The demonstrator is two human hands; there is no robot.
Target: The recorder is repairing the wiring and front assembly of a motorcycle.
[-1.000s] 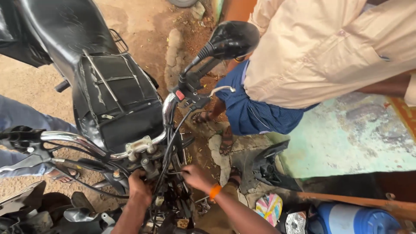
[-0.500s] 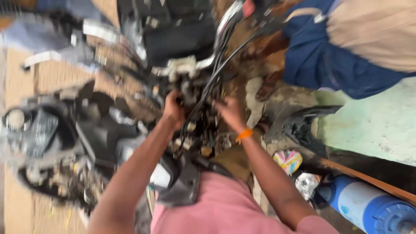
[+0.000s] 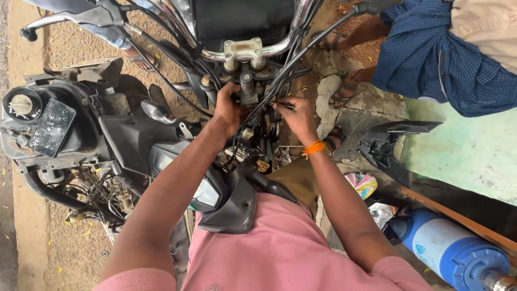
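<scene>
A motorcycle stands in front of me with its chrome handlebar (image 3: 280,46) and bare steering clamp (image 3: 242,51) exposed. My left hand (image 3: 229,110) grips the steering stem area just under the clamp, among black cables (image 3: 269,91). My right hand (image 3: 296,116), with an orange band at the wrist, pinches a thin dark tool or cable end beside the same bundle. A loose headlight and meter unit (image 3: 215,191) hangs against my pink shirt.
A removed black fairing with a dial (image 3: 48,126) lies at the left. Another person in a blue checked wrap (image 3: 436,59) stands at the upper right. A black plastic panel (image 3: 390,145) and a blue cylinder (image 3: 452,253) lie at the right.
The view has tilted down and steadied from a blurred swing. Both hands remain at the steering stem and now appear closer and larger, with my arms and pink shirt in view.
</scene>
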